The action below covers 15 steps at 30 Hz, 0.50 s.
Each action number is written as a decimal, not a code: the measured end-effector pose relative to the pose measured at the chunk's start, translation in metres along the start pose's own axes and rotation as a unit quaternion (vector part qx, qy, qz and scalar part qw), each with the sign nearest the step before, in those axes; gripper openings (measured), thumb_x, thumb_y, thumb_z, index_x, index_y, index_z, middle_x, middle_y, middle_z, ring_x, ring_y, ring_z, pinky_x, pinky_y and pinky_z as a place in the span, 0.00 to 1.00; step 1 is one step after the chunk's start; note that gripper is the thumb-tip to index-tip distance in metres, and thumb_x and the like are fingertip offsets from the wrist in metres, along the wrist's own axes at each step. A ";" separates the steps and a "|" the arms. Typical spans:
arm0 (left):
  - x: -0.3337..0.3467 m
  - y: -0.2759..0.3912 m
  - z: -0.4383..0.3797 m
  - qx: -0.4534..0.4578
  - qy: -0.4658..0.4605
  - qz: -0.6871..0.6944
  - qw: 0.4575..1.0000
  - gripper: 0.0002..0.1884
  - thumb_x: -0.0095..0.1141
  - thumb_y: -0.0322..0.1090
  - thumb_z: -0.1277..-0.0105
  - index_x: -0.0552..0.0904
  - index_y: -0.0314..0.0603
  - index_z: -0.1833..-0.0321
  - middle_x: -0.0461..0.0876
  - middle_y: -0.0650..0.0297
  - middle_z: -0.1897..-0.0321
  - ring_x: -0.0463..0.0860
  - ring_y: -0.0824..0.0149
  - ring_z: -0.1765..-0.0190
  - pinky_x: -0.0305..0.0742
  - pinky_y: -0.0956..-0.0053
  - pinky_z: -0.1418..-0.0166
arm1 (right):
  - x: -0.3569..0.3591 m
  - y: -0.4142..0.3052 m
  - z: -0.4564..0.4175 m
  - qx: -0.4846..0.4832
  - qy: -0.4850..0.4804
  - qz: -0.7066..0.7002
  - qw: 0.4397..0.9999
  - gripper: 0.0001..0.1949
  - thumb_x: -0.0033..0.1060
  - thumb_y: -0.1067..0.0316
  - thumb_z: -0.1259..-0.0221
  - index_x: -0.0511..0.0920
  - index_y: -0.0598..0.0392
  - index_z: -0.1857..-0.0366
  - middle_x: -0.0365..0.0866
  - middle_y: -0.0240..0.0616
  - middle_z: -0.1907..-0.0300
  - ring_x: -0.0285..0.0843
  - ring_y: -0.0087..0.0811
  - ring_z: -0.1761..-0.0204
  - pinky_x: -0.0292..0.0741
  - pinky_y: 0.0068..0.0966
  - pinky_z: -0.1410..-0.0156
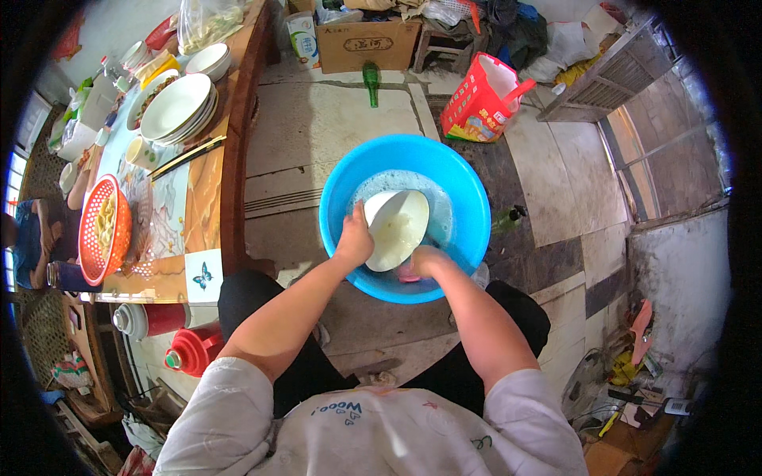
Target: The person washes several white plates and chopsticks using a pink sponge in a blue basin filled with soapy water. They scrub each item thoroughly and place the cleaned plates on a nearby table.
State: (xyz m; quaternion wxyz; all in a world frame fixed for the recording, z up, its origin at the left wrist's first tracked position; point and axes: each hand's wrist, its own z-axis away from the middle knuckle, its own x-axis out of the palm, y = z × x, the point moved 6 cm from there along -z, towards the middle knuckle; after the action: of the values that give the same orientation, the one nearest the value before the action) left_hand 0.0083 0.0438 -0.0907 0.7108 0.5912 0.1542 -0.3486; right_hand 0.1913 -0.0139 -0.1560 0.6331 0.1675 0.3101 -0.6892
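Observation:
A blue plastic basin (411,146) holding foamy water (443,205) stands on the floor between my knees. My left hand (356,238) grips the left rim of a tilted white bowl (402,229) inside it; another white dish (378,203) shows partly behind that bowl. At the bowl's lower right, my right hand (427,260) is in the basin beside a pink thing (408,272), perhaps a cloth. The fingers of that hand are mostly hidden, so its hold on the pink thing cannot be made out.
On the wooden table (235,131) at left are stacked white plates (175,110), chopsticks (187,157) and an orange colander (121,235). Red vacuum flasks (199,350) stand below. A red bag (485,101), green bottles (371,83) and a cardboard box (369,44) lie beyond the basin. A person (33,238) sits far left.

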 end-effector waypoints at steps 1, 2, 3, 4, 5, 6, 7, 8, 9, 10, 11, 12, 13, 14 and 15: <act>-0.004 0.003 0.000 -0.015 -0.012 0.023 1.000 0.38 0.46 0.16 0.42 0.56 0.32 0.24 0.71 0.33 0.39 0.74 0.35 0.38 0.70 0.51 0.32 | -0.011 0.004 0.008 0.015 0.001 0.007 1.000 0.24 0.63 0.46 0.41 0.83 0.64 0.65 0.85 0.53 0.66 0.86 0.45 0.67 0.79 0.39 0.59; -0.009 -0.003 0.002 -0.039 -0.016 0.044 0.998 0.37 0.44 0.16 0.41 0.56 0.31 0.24 0.71 0.32 0.40 0.73 0.35 0.37 0.70 0.52 0.32 | -0.042 -0.018 0.032 0.041 0.014 0.020 0.999 0.18 0.64 0.54 0.40 0.81 0.63 0.64 0.86 0.48 0.66 0.85 0.42 0.70 0.79 0.37 0.62; -0.009 -0.002 0.001 -0.041 -0.005 0.064 0.997 0.37 0.44 0.17 0.41 0.56 0.30 0.24 0.72 0.32 0.40 0.74 0.36 0.37 0.70 0.52 0.32 | -0.049 -0.012 0.033 0.051 0.078 -0.090 0.992 0.17 0.67 0.54 0.41 0.81 0.60 0.62 0.86 0.47 0.63 0.85 0.43 0.64 0.79 0.38 0.58; -0.007 -0.004 0.000 -0.044 0.007 0.084 0.995 0.36 0.44 0.17 0.41 0.57 0.30 0.25 0.72 0.32 0.40 0.74 0.36 0.37 0.69 0.52 0.31 | -0.055 -0.004 0.035 0.058 0.141 -0.197 0.968 0.18 0.69 0.53 0.42 0.82 0.58 0.60 0.87 0.46 0.60 0.85 0.45 0.58 0.79 0.39 0.53; -0.006 -0.007 -0.001 -0.048 0.019 0.103 0.993 0.36 0.44 0.17 0.41 0.57 0.29 0.25 0.73 0.32 0.41 0.74 0.36 0.37 0.69 0.52 0.31 | -0.061 0.003 0.037 0.063 0.202 -0.302 0.930 0.18 0.71 0.53 0.43 0.83 0.56 0.57 0.87 0.45 0.57 0.85 0.46 0.52 0.79 0.40 0.49; -0.003 -0.008 -0.003 -0.010 0.038 0.085 0.996 0.36 0.44 0.17 0.41 0.57 0.29 0.25 0.73 0.33 0.40 0.74 0.35 0.37 0.69 0.51 0.30 | -0.065 0.000 0.040 -0.001 0.264 -0.368 0.891 0.15 0.69 0.60 0.43 0.80 0.57 0.58 0.86 0.46 0.60 0.85 0.48 0.55 0.79 0.42 0.50; -0.002 -0.003 -0.001 0.004 0.054 0.094 0.994 0.37 0.44 0.16 0.42 0.57 0.30 0.25 0.72 0.33 0.39 0.73 0.35 0.37 0.68 0.51 0.30 | -0.061 -0.001 0.042 -0.001 0.290 -0.378 0.879 0.15 0.69 0.61 0.43 0.79 0.57 0.57 0.86 0.48 0.61 0.85 0.48 0.55 0.79 0.42 0.50; -0.002 0.003 0.002 0.018 0.070 0.103 0.992 0.37 0.45 0.16 0.42 0.57 0.30 0.25 0.72 0.34 0.39 0.73 0.35 0.36 0.68 0.51 0.30 | -0.055 -0.005 0.042 -0.002 0.315 -0.388 0.866 0.15 0.68 0.63 0.43 0.78 0.58 0.56 0.86 0.49 0.61 0.85 0.48 0.55 0.79 0.42 0.51; -0.003 0.009 0.003 0.033 0.086 0.110 0.990 0.37 0.45 0.16 0.42 0.57 0.30 0.25 0.72 0.34 0.38 0.72 0.35 0.36 0.68 0.51 0.30 | -0.048 -0.010 0.042 -0.003 0.341 -0.399 0.851 0.15 0.67 0.65 0.43 0.76 0.58 0.55 0.85 0.51 0.62 0.85 0.49 0.55 0.79 0.42 0.51; -0.007 0.015 0.006 0.025 0.092 0.129 0.987 0.38 0.45 0.16 0.43 0.57 0.30 0.25 0.71 0.34 0.38 0.72 0.36 0.35 0.67 0.51 0.30 | -0.047 -0.020 0.051 -0.004 0.416 -0.332 0.847 0.19 0.69 0.67 0.45 0.71 0.60 0.54 0.85 0.55 0.64 0.86 0.50 0.58 0.79 0.44 0.53; -0.012 0.022 0.009 0.017 0.098 0.149 0.984 0.38 0.46 0.15 0.43 0.56 0.30 0.25 0.71 0.34 0.37 0.71 0.36 0.34 0.66 0.51 0.29 | -0.038 -0.019 0.045 0.027 0.347 -0.416 0.840 0.22 0.71 0.67 0.46 0.69 0.62 0.53 0.84 0.57 0.66 0.85 0.54 0.61 0.80 0.44 0.53; -0.015 0.026 0.012 0.008 0.103 0.168 0.980 0.38 0.46 0.15 0.44 0.56 0.30 0.25 0.70 0.35 0.37 0.70 0.36 0.34 0.65 0.51 0.29 | -0.037 -0.016 0.043 0.049 0.377 -0.401 0.834 0.22 0.72 0.66 0.46 0.69 0.62 0.54 0.85 0.54 0.67 0.86 0.52 0.64 0.80 0.42 0.59; -0.017 0.028 0.015 0.019 0.124 0.166 0.978 0.39 0.46 0.15 0.44 0.56 0.31 0.25 0.70 0.35 0.36 0.70 0.37 0.33 0.65 0.51 0.29 | -0.037 -0.014 0.042 0.072 0.406 -0.385 0.826 0.21 0.72 0.66 0.46 0.69 0.62 0.55 0.85 0.52 0.68 0.86 0.49 0.68 0.81 0.41 0.64; -0.018 0.030 0.018 0.030 0.143 0.163 0.976 0.39 0.47 0.15 0.44 0.57 0.31 0.25 0.70 0.36 0.36 0.69 0.37 0.33 0.65 0.52 0.28 | -0.028 -0.007 0.036 0.102 0.369 -0.475 0.792 0.21 0.72 0.66 0.45 0.69 0.61 0.54 0.85 0.50 0.69 0.85 0.46 0.70 0.79 0.39 0.68; -0.020 0.031 0.021 0.040 0.163 0.161 0.973 0.39 0.47 0.14 0.45 0.57 0.31 0.25 0.69 0.36 0.36 0.69 0.38 0.32 0.64 0.52 0.28 | -0.032 -0.010 0.044 0.131 0.327 -0.561 0.749 0.21 0.72 0.66 0.45 0.69 0.61 0.54 0.85 0.49 0.69 0.84 0.43 0.73 0.78 0.38 0.72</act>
State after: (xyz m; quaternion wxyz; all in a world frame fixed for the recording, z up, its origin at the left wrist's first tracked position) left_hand 0.0112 0.0314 -0.0500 0.6985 0.6851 0.1564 -0.1348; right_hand 0.1933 -0.0173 -0.1002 -0.0356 0.2600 0.4433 -0.8571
